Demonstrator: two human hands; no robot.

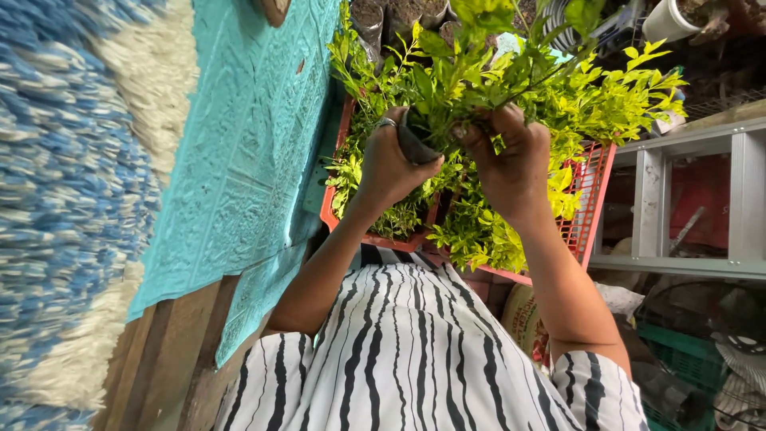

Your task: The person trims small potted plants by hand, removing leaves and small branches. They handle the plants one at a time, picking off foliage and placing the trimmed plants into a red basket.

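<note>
Both hands hold one seedling (447,96) above the red crate (594,191): the left hand (391,164) clasps its dark soil bag (415,148), the right hand (511,156) grips the stems beside it.

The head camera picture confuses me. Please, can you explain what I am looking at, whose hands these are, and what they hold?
There is no machine here. One camera sits on a person's head and looks down, so you see that person's own arms and striped black-and-white shirt at the bottom.

Both hands are together around one small seedling in a dark soft pot. The left hand, with a ring on one finger, grips the pot from the side. The right hand has its fingers in the stems and leaves at the top of the pot.

Under the hands is a red plastic crate full of similar bright green seedlings. To the left are a turquoise embossed panel and a blue and cream shaggy rug. To the right stands a grey metal frame.
</note>
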